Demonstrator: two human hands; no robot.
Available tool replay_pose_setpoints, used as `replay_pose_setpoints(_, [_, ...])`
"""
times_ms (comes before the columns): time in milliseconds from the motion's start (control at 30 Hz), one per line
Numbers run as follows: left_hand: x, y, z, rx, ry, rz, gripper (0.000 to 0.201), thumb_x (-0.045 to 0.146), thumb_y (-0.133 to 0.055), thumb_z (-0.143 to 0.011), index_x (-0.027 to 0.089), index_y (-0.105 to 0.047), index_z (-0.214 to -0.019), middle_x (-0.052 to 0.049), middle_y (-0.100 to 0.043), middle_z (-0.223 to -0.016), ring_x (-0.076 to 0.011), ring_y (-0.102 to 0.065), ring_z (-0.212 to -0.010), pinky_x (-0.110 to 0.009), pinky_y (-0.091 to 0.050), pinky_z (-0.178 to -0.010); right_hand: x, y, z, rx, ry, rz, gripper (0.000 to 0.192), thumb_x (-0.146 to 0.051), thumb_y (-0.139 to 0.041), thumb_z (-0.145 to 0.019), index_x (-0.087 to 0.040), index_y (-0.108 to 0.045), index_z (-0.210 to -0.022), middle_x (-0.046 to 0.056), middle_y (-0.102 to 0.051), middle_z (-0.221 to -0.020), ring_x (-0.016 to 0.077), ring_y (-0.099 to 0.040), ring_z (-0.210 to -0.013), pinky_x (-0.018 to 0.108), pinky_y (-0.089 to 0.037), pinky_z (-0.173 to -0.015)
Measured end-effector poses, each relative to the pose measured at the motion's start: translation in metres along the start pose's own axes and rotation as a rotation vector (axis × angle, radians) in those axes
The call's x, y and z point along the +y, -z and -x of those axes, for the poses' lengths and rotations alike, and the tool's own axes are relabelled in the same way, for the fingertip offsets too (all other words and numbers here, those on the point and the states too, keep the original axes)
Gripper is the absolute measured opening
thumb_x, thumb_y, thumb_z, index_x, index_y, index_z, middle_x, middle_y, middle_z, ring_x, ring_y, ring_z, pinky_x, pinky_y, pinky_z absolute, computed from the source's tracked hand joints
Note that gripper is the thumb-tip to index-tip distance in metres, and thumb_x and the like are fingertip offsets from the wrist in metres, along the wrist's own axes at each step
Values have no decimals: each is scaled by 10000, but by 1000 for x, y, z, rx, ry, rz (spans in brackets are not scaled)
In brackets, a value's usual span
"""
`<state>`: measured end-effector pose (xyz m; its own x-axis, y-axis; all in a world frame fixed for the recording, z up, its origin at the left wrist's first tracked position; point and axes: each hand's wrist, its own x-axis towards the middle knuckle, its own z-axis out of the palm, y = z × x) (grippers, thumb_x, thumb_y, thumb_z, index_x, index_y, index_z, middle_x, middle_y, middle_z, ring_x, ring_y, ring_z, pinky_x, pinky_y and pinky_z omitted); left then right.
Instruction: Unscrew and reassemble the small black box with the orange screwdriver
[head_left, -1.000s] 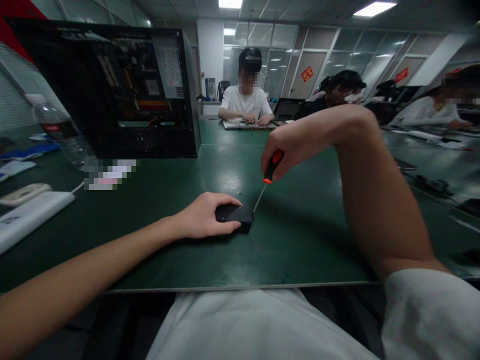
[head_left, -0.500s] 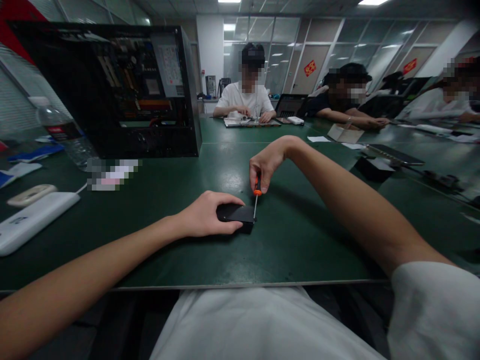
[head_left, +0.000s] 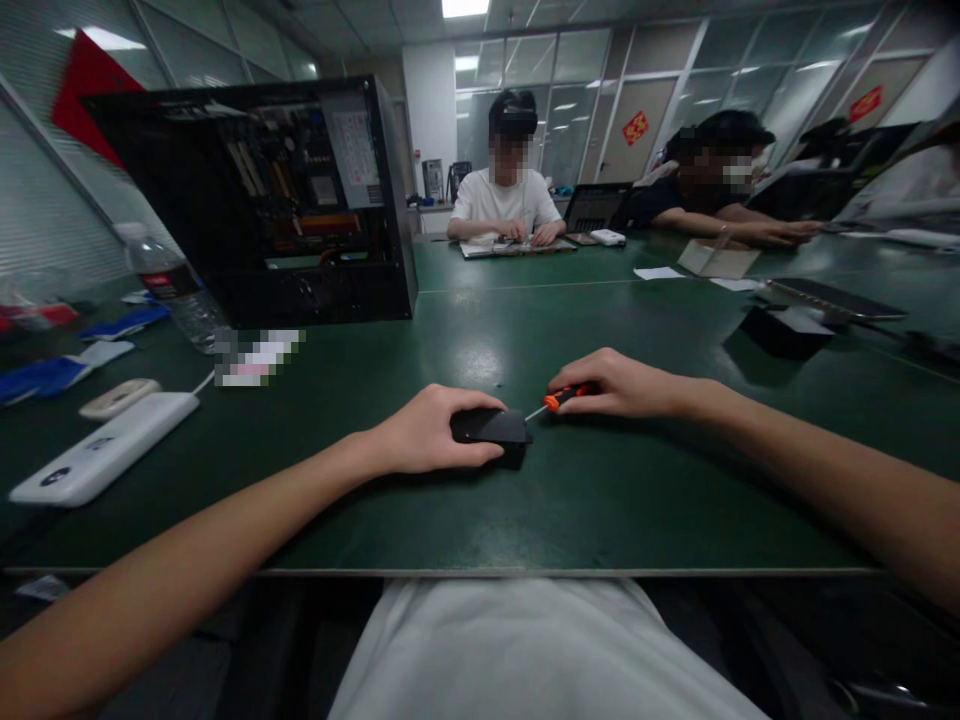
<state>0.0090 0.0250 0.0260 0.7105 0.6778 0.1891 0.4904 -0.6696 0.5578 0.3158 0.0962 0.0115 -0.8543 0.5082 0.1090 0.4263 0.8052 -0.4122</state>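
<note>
Our left hand [head_left: 424,432] grips the small black box [head_left: 491,432], pressing it flat on the green bench [head_left: 600,500] near the middle of its front edge. Our right hand [head_left: 615,385] closes around the orange-handled screwdriver [head_left: 564,398], lying low, its tip just beside the box's far right corner.
</note>
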Motion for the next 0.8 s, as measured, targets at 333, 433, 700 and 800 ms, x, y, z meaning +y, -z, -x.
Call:
replay_pose_setpoints(333, [0,-3,3,93,-13,-12,469,378,-765,-800,143,-682,-1196,-54,-746,-1041,-200,-697,-868,-276,-512,-768,1,-18,-7,120,128,204,473,-554,-501,-992,-124,-697,-980,55,-681,-767,121,-602,-649,224,-378,-617])
replay_pose_setpoints(433, [2,-7,2,140,-4,-19,469,381,-763,-804,146,-675,-1200,-69,-743,-1096,-218,-700,-927,-298,-527,-827,4,-18,-3,145,169,263,454,-538,-489,-1001,-142,-680,-890,32,-642,-681,100,-536,-563,226,-331,-565])
replay_pose_setpoints(700, [-2,-7,-7,137,-20,43,595,387,-779,-798,156,-624,-1324,-110,-709,-1255,-259,-681,-1108,-350,-514,-982,-5,-13,1,160,199,377,463,-518,-472,-1005,-175,-588,-717,2,-556,-555,85,-416,-472,247,-257,-515])
replay_pose_setpoints(800, [-9,5,-2,43,11,59,573,402,-764,-818,165,-645,-1326,-96,-732,-1224,-250,-698,-1066,-332,-525,-935,-7,-12,1,150,164,417,497,-538,-426,-1012,-170,-615,-736,14,-565,-549,92,-417,-469,258,-250,-520])
